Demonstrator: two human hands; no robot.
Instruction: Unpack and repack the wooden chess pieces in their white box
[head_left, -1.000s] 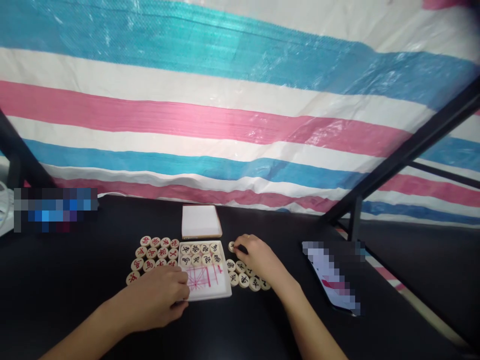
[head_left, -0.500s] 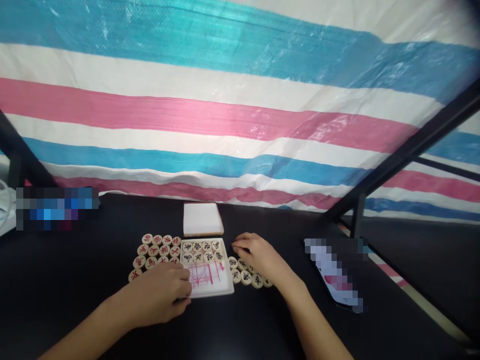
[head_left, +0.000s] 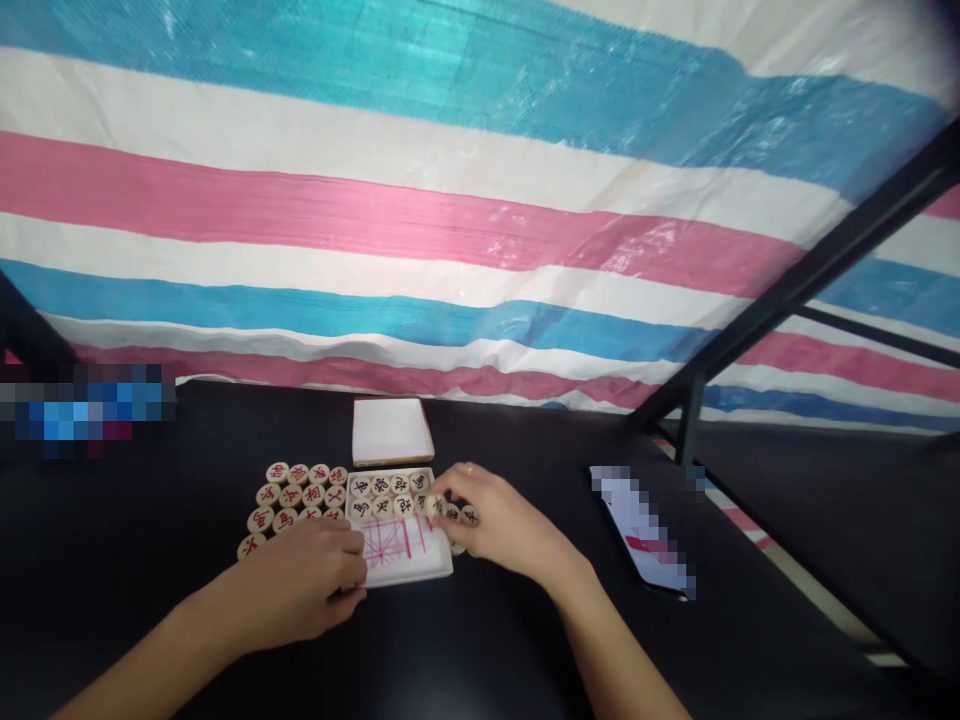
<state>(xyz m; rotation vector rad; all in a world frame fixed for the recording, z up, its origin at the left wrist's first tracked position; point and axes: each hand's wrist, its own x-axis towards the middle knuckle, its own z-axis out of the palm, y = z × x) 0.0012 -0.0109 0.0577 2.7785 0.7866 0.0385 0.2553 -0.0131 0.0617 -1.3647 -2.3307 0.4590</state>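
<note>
A white box tray (head_left: 409,572) lies on the table, with two rows of black-marked Chinese chess pieces (head_left: 381,485) at its far end and a folded sheet with pink lines (head_left: 390,540) showing at the near end. My left hand (head_left: 311,580) grips the tray's left edge, fingers bent over it. A short row of black-marked pieces (head_left: 453,512) is pinched in my right hand (head_left: 487,510) at the tray's right edge. More pieces under that hand are mostly hidden. Left of the tray stand rows of red-marked pieces (head_left: 291,495), partly covered by my left hand.
A white box lid (head_left: 391,430) lies just beyond the tray. To the right rests a phone (head_left: 637,535) with a blurred screen. A striped plastic sheet (head_left: 420,240) hangs behind the black table (head_left: 480,660), and a black metal frame bar (head_left: 780,285) slants at the right.
My right hand has closed on a row of black-marked pieces and brought them left to the tray's edge. My left hand stays on the tray. The view has shifted slightly.
</note>
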